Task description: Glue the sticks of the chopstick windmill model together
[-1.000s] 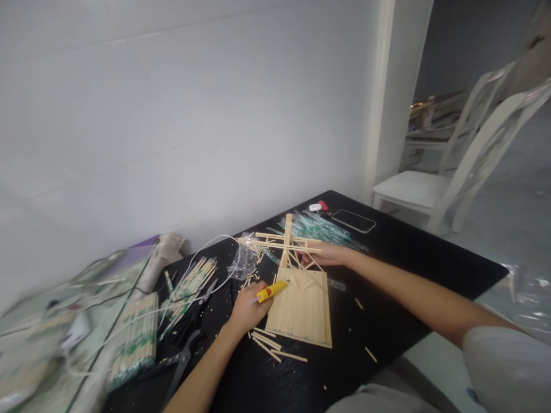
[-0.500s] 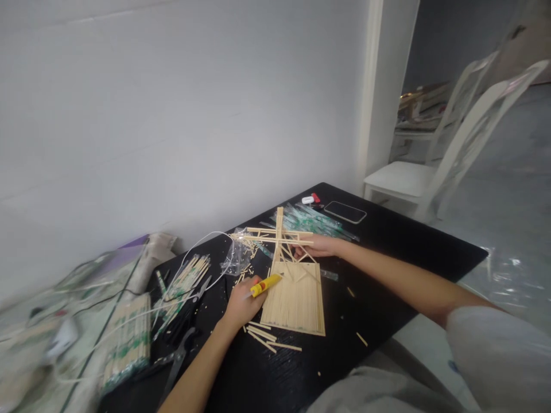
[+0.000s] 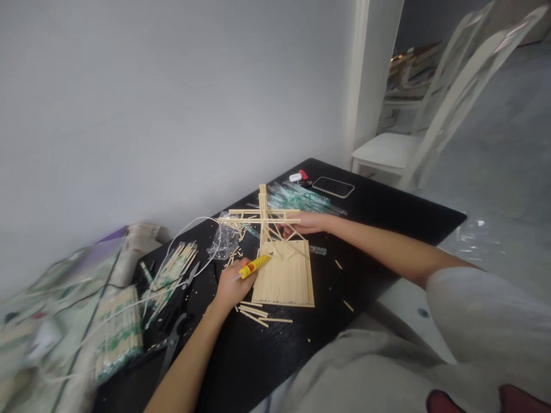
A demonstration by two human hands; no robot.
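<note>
My left hand is closed around a yellow tube with a dark pointed tip. That tip is over the upper left of the flat base of a wooden stick model. Upright sticks, a crossbar and slanted struts rise from the far end of this base. My right hand reaches in from the right behind the struts, its fingers curled at the frame and partly hidden by sticks. Several loose sticks lie by the base's near left corner.
On the black table are a phone, green-printed plastic wrappers, scissors, pliers and bundled sticks. A white cable loops across the left side. White chairs stand beyond the table.
The whole view has shifted, so the table and model appear higher and further left. Both hands keep about the same places at the model, and the yellow tube stays in my left hand.
</note>
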